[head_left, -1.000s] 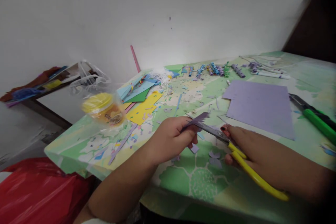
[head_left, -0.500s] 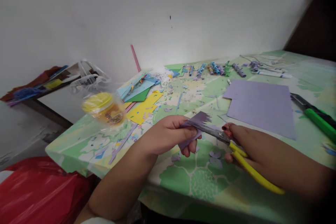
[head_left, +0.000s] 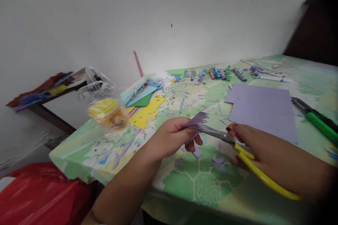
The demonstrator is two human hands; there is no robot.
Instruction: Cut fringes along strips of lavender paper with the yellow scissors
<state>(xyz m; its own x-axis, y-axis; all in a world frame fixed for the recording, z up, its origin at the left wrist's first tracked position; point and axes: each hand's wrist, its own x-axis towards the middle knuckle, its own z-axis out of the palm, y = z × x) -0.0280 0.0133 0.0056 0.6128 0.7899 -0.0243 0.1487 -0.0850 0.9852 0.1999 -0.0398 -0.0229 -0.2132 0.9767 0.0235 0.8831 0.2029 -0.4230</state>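
Over the near part of the table, my left hand (head_left: 173, 136) is closed on a small piece of purple paper (head_left: 196, 119) whose upper right edge is cut into a fringe. The scissors (head_left: 264, 175), with yellow handles, are in my right hand (head_left: 253, 144). Their blades look nearly closed and lie just below the fringed paper, with the tips by my left thumb. A purple scrap (head_left: 197, 152) shows under my left fingers, and a purple paper flower shape (head_left: 218, 163) lies on the tablecloth.
A large purple sheet (head_left: 261, 110) lies to the right, beside a green-handled cutting tool (head_left: 320, 123). Several curled paper pieces (head_left: 216, 72) line the back. Left are a yellow-lidded tub (head_left: 108, 114) in clear plastic, coloured sheets (head_left: 148, 110) and white string (head_left: 163, 80).
A lower part of the purple paper has come away from my left hand and now shows below the fingers. The scissors have shifted slightly down and right, and the camera view has tilted.
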